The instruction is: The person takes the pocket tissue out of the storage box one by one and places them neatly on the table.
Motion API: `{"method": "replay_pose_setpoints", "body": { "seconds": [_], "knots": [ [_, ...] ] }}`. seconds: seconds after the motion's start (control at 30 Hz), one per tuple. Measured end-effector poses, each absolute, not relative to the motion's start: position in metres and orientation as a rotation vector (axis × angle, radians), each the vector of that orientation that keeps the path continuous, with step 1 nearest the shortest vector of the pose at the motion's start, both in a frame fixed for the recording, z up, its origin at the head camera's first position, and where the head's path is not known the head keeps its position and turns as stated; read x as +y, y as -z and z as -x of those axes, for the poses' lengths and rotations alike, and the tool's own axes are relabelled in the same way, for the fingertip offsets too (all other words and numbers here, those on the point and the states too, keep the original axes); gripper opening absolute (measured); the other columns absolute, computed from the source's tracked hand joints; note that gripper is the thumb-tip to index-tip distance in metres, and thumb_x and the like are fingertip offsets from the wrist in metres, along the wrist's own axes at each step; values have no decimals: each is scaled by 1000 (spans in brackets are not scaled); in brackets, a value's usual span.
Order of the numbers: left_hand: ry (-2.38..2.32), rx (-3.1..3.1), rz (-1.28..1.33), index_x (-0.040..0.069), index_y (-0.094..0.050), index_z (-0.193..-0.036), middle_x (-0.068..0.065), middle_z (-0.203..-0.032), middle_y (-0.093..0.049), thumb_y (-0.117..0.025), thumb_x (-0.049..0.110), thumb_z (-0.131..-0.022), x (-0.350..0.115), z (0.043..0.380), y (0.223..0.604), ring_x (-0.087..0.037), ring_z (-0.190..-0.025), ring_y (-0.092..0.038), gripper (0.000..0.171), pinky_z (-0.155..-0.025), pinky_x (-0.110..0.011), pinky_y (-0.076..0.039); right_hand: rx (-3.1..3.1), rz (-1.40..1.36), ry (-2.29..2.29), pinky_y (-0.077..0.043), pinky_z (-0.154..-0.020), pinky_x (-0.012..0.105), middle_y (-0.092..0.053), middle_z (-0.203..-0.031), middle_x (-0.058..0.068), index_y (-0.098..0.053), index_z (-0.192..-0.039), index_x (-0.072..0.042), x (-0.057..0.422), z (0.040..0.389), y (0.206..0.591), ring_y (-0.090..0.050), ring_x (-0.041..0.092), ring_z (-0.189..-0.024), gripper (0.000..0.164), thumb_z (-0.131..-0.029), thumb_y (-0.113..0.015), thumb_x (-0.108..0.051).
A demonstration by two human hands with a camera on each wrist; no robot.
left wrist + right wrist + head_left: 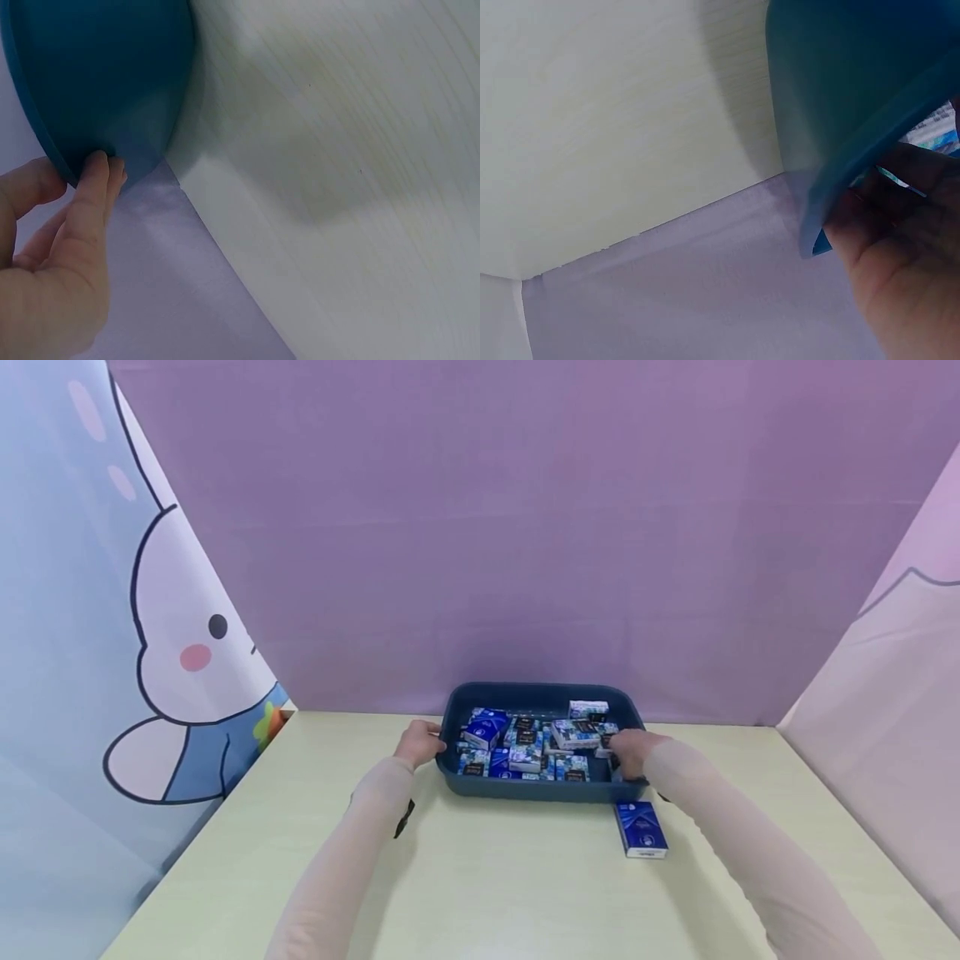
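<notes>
A dark blue-green plastic bin [540, 790] holds several small boxes, some with a blue floral print [525, 747] and some plain deep blue [486, 727]. At its left end my left hand [420, 743] pinches the rim, and the left wrist view shows the thumb [34, 184] and fingers on either side of the wall. My right hand [636, 752] reaches over the right end into the bin, beside a floral box [606, 740]. In the right wrist view its fingers [915, 169] are bent behind the rim near printed boxes; their tips are hidden, so any grip cannot be made out.
A deep blue box [641, 830] lies on the pale wooden table [510, 877], just in front of the bin's right corner. Behind the table hangs a purple cloth [525, 527]. A cartoon-printed cloth [187, 610] stands at the left.
</notes>
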State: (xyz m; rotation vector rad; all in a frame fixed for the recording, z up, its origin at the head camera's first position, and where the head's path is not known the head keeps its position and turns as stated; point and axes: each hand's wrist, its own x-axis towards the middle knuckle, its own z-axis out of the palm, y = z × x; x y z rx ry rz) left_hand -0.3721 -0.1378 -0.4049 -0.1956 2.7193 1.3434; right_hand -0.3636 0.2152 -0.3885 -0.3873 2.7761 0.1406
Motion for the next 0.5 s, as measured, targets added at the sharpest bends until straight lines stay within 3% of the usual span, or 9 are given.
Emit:
{"method": "replay_pose_setpoints", "body": {
  "seconds": [0.23,0.5],
  "knots": [
    [-1352,2716,196,-5,-52,-125,-21,-114,-62,-55,1,-85,-138,369,402,-29,-101,-62,40,-91,-41,-49,2810,400,-112,-51,-77,38,-62,-94,11,-62,-101,-1,219,367,389,-51,21,-77,27,-75,-66,-7],
    [-1351,2714,194,-5,-52,-125,-21,-115,-61,-55,1,-85,-137,365,400,-30,-102,-61,40,-92,-41,-49,2874,462,-49,-49,-86,43,-58,-99,13,-59,-106,2,225,367,385,-53,23,-85,48,-68,-77,-20]
  ]
}}
